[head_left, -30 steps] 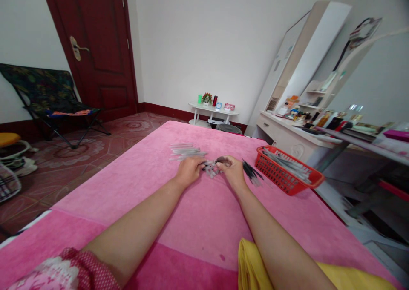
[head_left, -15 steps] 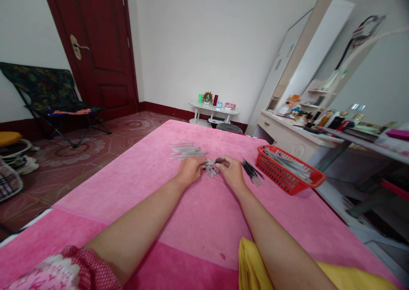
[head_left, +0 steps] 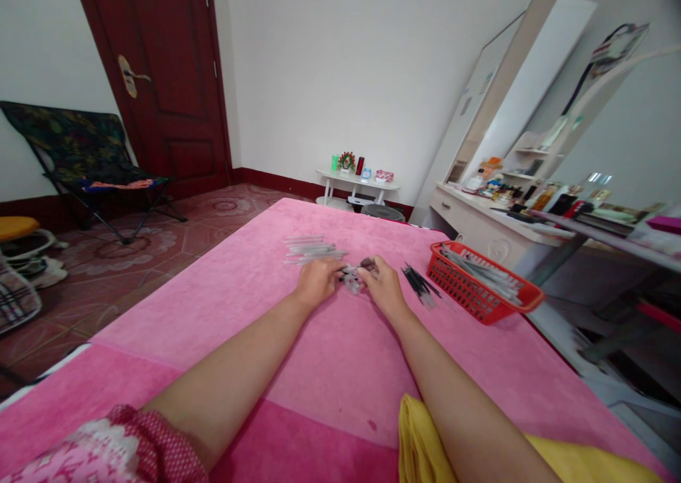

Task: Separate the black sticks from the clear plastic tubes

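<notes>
A small pile of short translucent grey pieces [head_left: 350, 282], perhaps pen caps, lies on the pink cloth [head_left: 340, 369] between my hands. My left hand [head_left: 318, 282] is at the pile's left side, its fingers pinched together around something small that I cannot make out. On the other side, my right hand [head_left: 381, 281] has thumb and fingers closed on something dark and small, too blurred to name. Several thin grey translucent sticks [head_left: 310, 249], like pen barrels, lie in a loose row beyond my left hand. Thin black sticks [head_left: 419, 283] with pale ends lie to the right of my right hand.
A red plastic basket [head_left: 462, 293] of grey sticks stands at the table's right edge. Yellow cloth [head_left: 423, 440] lies under my right forearm. A dresser [head_left: 479, 213] with bottles is at the right, a folding chair [head_left: 79, 150] at the left, a low white shelf [head_left: 351, 179] behind.
The whole view has shifted very slightly. My hands stay at the pile, with only a small shift of the right hand's fingers.
</notes>
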`<action>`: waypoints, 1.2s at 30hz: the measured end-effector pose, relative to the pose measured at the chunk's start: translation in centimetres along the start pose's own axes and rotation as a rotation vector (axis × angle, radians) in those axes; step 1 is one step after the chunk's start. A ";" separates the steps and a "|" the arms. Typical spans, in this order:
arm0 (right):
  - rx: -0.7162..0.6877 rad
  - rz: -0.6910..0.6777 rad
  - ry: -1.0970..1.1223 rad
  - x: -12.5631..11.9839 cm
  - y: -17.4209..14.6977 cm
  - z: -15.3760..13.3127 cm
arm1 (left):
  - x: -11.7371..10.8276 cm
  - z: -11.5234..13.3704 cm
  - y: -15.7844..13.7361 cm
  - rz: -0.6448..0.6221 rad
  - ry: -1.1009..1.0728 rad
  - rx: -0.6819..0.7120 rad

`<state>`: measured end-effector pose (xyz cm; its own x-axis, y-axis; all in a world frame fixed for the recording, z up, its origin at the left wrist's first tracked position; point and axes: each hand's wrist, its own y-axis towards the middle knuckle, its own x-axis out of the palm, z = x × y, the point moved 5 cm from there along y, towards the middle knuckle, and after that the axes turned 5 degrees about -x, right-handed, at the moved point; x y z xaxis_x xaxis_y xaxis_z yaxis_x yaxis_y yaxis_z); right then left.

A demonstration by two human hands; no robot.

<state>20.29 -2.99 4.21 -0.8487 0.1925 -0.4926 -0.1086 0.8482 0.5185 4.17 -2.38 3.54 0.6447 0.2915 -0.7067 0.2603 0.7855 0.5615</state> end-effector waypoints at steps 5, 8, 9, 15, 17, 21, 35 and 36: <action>0.003 -0.034 -0.134 -0.3 -0.1 -0.1 | 0.2 0.1 0.0 -0.012 -0.014 0.030; 0.000 -0.007 -0.128 -0.5 0.0 -0.1 | 0.2 0.2 0.0 -0.002 -0.020 0.021; -0.014 -0.005 -0.105 -0.5 0.0 -0.2 | 0.2 0.2 0.0 -0.002 -0.023 0.021; 0.004 -0.040 -0.156 -0.3 0.0 0.1 | 0.1 0.2 0.0 -0.012 -0.053 0.030; -0.031 -0.032 -0.105 -0.3 0.0 0.0 | 0.1 0.1 0.0 -0.001 -0.065 0.023; -0.059 -0.062 -0.066 -0.1 0.0 -0.1 | 0.3 0.0 0.0 -0.005 -0.083 0.034; -0.007 -0.058 -0.180 -0.4 0.0 0.0 | 0.3 0.1 0.0 -0.015 -0.091 0.054; -0.020 -0.061 -0.163 -0.3 0.0 -0.1 | 0.3 0.0 0.0 -0.006 -0.096 0.048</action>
<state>20.48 -3.12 4.46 -0.7453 0.2199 -0.6295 -0.1686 0.8513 0.4969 4.34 -2.32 3.34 0.7086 0.2313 -0.6667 0.2969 0.7594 0.5790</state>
